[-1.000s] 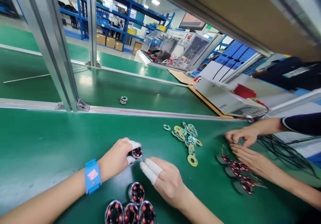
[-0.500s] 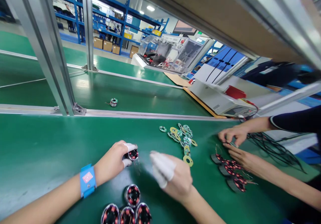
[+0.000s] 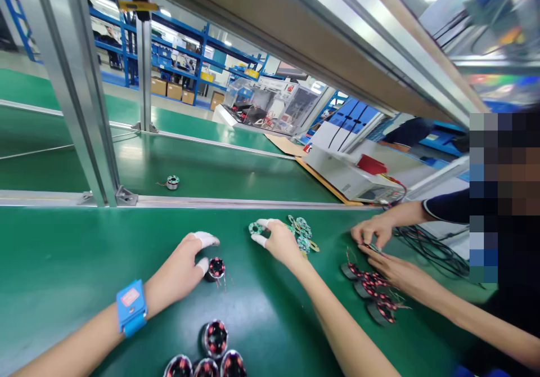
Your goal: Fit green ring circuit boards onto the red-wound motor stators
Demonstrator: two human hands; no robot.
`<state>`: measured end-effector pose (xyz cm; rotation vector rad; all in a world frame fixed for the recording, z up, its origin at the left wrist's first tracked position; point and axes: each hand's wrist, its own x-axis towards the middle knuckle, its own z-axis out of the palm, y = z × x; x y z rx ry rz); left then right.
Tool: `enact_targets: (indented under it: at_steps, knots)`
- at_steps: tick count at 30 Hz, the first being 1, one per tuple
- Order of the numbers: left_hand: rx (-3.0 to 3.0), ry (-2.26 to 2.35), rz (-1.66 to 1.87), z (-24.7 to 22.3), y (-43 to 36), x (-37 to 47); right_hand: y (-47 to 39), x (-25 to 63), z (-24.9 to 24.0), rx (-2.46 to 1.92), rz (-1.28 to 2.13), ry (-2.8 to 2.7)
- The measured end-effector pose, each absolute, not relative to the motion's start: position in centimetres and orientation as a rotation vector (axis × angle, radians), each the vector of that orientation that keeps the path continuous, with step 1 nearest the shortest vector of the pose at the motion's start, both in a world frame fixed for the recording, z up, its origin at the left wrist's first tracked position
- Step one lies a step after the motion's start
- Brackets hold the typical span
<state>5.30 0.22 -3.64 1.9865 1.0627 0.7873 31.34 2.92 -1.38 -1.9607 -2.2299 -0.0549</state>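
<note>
A wound motor stator with dark and copper-red coils and thin loose wires sits on the green bench. My left hand, in white finger covers and a blue wrist strap, is just left of it with thumb and fingers apart; whether a fingertip touches the stator I cannot tell. Farther back, my right hand, also in white finger covers, has its fingertips on a green ring-shaped circuit board. More green and yellow rings lie partly behind that hand. Several stators stand at the bottom edge of the view.
On the right, a co-worker's hands work above another group of stators. Black cables lie beyond. A metal post rises at the left, and a rail borders the bench. One stator stands behind the rail.
My right hand has moved back to the green ring-shaped circuit board and closed on it. My left hand's fingers have spread from the stator, which now rests on the bench. The view has shifted rightward.
</note>
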Motion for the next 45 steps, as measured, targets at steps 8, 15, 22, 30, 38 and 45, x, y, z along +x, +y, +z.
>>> enact_targets:
  at_steps: [8,15,22,30,38,45]
  knots:
    - [2.043,1.101,0.798,-0.4,-0.1,6.1,-2.4,25.2,1.0,-1.091,0.216,-2.431]
    - [1.831,1.078,0.831,-0.7,-0.1,6.5,-3.0,24.0,-0.1,-1.228,0.296,-2.095]
    - [2.339,1.401,0.581,-2.5,-0.9,6.7,-2.6,26.2,-1.6,-1.516,0.680,-1.792]
    - [2.435,1.381,0.431,-3.3,-0.8,6.4,-2.5,25.4,-2.8,-1.322,1.043,-1.853]
    - [2.496,1.332,0.451,-3.7,-0.9,6.3,-2.7,24.2,-2.8,-1.169,0.565,-2.250]
    - [2.296,1.296,0.498,-3.0,-0.6,6.0,-2.1,26.2,-2.9,-1.433,0.569,-2.015]
